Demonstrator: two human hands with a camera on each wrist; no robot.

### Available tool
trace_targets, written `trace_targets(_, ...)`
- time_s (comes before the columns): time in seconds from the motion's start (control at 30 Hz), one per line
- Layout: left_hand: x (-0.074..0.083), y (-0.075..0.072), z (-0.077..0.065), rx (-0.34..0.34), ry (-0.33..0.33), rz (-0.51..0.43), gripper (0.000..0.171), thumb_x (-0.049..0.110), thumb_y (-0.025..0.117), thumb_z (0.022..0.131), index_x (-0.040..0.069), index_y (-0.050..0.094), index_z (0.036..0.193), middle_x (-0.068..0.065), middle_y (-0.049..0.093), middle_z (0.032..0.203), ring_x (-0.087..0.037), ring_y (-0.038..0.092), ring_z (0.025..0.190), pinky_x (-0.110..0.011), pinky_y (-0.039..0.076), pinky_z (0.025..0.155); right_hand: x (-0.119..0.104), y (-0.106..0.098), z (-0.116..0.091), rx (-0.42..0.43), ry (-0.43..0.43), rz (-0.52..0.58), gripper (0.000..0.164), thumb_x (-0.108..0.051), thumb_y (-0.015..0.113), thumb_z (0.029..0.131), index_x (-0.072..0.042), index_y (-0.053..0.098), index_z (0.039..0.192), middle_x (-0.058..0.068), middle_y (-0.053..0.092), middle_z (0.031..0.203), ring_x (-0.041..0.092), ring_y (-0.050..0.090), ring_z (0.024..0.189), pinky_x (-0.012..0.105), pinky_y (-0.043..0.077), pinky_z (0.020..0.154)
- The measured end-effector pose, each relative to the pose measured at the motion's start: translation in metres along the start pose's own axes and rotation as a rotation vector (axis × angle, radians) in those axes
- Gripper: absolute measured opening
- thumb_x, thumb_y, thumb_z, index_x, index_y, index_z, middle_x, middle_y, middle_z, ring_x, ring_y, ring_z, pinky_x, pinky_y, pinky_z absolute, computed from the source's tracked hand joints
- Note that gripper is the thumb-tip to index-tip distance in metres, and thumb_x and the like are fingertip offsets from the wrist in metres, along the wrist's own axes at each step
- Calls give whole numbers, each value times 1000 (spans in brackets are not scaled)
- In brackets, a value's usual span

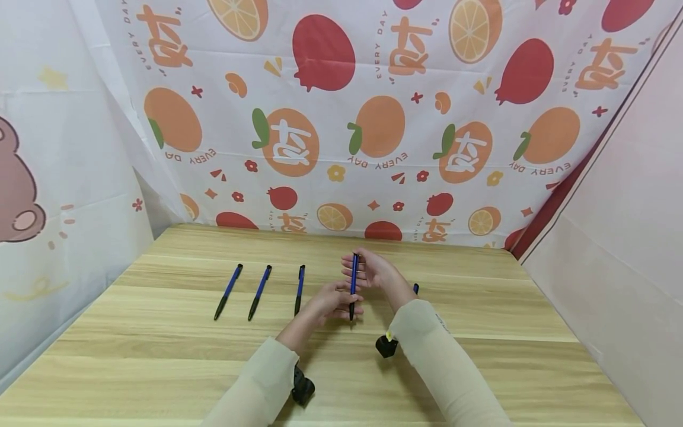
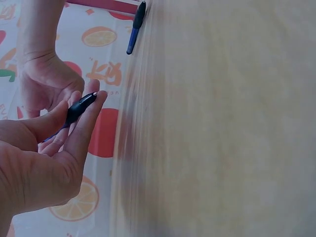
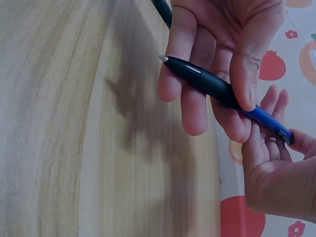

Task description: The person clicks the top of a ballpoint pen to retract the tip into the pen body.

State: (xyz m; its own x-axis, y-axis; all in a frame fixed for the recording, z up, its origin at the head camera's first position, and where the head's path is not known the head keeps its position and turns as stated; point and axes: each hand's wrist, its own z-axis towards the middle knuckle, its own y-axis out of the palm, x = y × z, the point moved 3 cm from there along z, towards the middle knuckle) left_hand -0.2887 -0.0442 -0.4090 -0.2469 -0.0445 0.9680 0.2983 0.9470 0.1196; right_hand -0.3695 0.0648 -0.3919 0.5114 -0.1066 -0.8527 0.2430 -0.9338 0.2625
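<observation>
A blue ballpoint pen (image 1: 354, 276) with a black grip is held up over the table between both hands, tip toward the wearer. My left hand (image 1: 326, 302) pinches its black grip section, thumb on top and fingers spread beneath. At the far end is my right hand (image 1: 377, 274); in the right wrist view its thumb lies against the end of the blue barrel (image 3: 266, 120), with the fingers behind. The metal point shows out of the black grip (image 3: 212, 84). A similar pen (image 1: 300, 290) lies on the table left of the left hand.
Two more blue pens lie farther left, one at the outer left (image 1: 228, 292) and one beside it (image 1: 259, 292). Another pen (image 1: 415, 288) is partly hidden behind the right forearm. A fruit-print cloth (image 1: 331, 130) hangs along the back edge of the wooden table (image 1: 160, 350).
</observation>
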Motion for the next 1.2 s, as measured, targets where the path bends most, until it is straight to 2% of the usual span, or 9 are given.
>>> trace_targets(0.1, 1, 0, -1, 6, 0, 2, 32, 0, 49, 93, -11, 45, 123, -27, 57, 113, -36, 61, 93, -40, 52, 73, 1, -1, 1, -3, -2, -1, 42, -31, 41, 98, 0, 53, 124, 8, 62, 107, 23, 57, 99, 44, 38, 95)
trace_targets(0.23, 2, 1, -2, 15, -3, 4, 32, 0, 50, 93, -11, 46, 123, -27, 58, 112, -36, 62, 92, -40, 52, 73, 1, -1, 0, 1, -3, 11, 43, -31, 41, 97, 0, 53, 125, 12, 53, 126, 23, 57, 99, 44, 38, 96)
trace_targets(0.33, 2, 1, -2, 21, -4, 3, 32, 0, 50, 93, -11, 46, 123, -27, 58, 112, -35, 63, 91, -40, 53, 72, 1, -1, 0, 4, -7, 14, 42, -30, 41, 97, 0, 53, 124, 13, 49, 131, 22, 58, 96, 44, 37, 96)
trace_targets(0.43, 1, 1, -1, 24, -6, 1, 33, -1, 50, 93, -11, 46, 123, -27, 58, 112, -35, 63, 90, -40, 53, 72, 2, -1, 0, 8, -4, 21, 40, -29, 41, 97, -1, 55, 122, 12, 52, 127, 21, 60, 92, 43, 38, 96)
trace_targets(0.67, -1, 0, 2, 14, 5, 0, 32, -1, 50, 92, -12, 46, 122, -27, 58, 112, -34, 63, 89, -39, 53, 71, 2, 0, -2, 16, -14, 14, 38, -29, 42, 97, -1, 57, 118, 5, 64, 105, 19, 62, 87, 42, 41, 93)
trace_targets(0.87, -1, 0, 1, 13, 13, -4, 32, 0, 50, 93, -11, 46, 123, -26, 59, 110, -35, 63, 90, -39, 53, 70, 1, 0, -3, -3, -10, -9, 42, -29, 40, 98, 0, 52, 125, 12, 56, 122, 21, 59, 96, 42, 41, 94)
trace_targets(0.93, -1, 0, 1, 11, 16, -4, 32, 0, 50, 93, -11, 46, 123, -26, 59, 109, -35, 63, 90, -39, 53, 70, 1, -1, -3, -3, -15, -20, 42, -30, 39, 98, 0, 52, 125, 12, 59, 118, 21, 59, 97, 42, 42, 92)
trace_targets(1.07, -3, -1, 3, 3, 16, -1, 30, 0, 49, 94, -10, 47, 121, -26, 59, 109, -34, 63, 89, -38, 54, 69, 2, -3, -1, -2, -21, -24, 41, -31, 39, 99, 0, 56, 120, 2, 65, 93, 19, 62, 88, 40, 46, 88)
trace_targets(1.2, -3, -2, 3, -4, 19, 4, 29, 0, 48, 94, -10, 47, 121, -26, 59, 110, -34, 63, 89, -37, 54, 68, 2, -3, -1, -13, -13, -13, 39, -31, 39, 99, -2, 58, 116, 2, 66, 94, 16, 63, 83, 37, 49, 82)
